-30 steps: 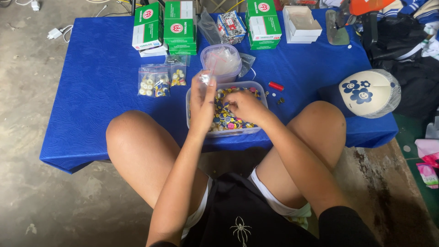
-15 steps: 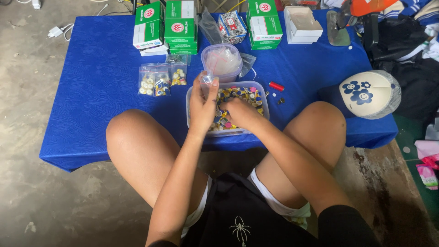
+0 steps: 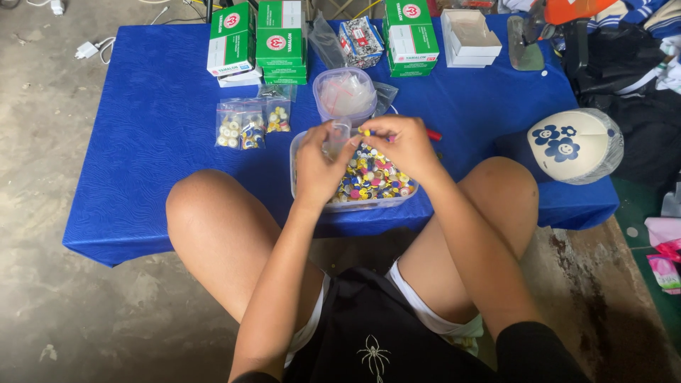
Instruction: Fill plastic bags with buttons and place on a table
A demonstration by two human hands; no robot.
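A clear rectangular tub [image 3: 294,186] full of small colourful round pieces sits at the near edge of a low table draped in blue cloth [image 3: 142,163]. Both hands hover over the tub. My left hand [image 3: 317,167] holds a small clear plastic bag [image 3: 338,135] upright by its mouth. My right hand [image 3: 399,145] pinches a few small yellow pieces [image 3: 366,132] at the bag's opening. My bare knees flank the table's front edge.
Several filled small bags [image 3: 245,126] lie left of the tub. A round clear container [image 3: 345,94] stands behind it. Green and white boxes [image 3: 259,39] line the far edge, with a white open box [image 3: 469,34]. A cream cap [image 3: 576,145] rests at the right.
My right hand rose out of the tub and came up to the bag's mouth with small pieces. My left hand stayed holding the bag.
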